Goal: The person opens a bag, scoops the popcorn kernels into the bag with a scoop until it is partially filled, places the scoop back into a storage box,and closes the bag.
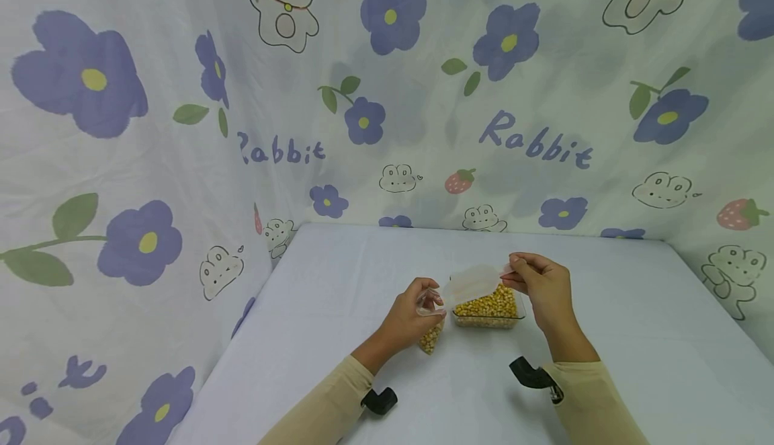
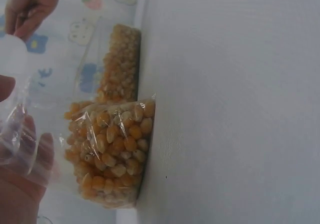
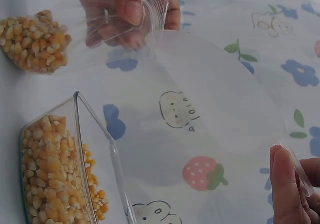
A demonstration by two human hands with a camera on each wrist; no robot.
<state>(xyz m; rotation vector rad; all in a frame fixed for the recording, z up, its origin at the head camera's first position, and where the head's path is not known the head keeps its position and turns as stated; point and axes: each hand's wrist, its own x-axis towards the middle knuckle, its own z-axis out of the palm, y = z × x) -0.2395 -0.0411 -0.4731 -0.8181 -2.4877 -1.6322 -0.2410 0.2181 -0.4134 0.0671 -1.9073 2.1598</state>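
So there's a clear container (image 1: 486,318) full of yellow corn kernels (image 1: 492,302) sitting on the white worktop (image 1: 326,337), and I'll go off that for places. Just left of the container is a see-through plastic bag (image 3: 77,37), lower part packed with more kernels, bottom looking like it rests on the worktop. The left hand (image 1: 406,312) has the bag by its top, fingers curled round the plastic near the mouth. Over on the upper right of the container, the right hand (image 1: 547,290) pinches the thin handle end of a translucent white scoop (image 1: 474,284), thumb and fingers closed right down on it. The scoop slants above the container, its far tip right at the bag's mouth; can't tell if it's actually inside. Behind the container hangs a cloth (image 1: 423,95) with blue flowers, strawberries and rabbits.
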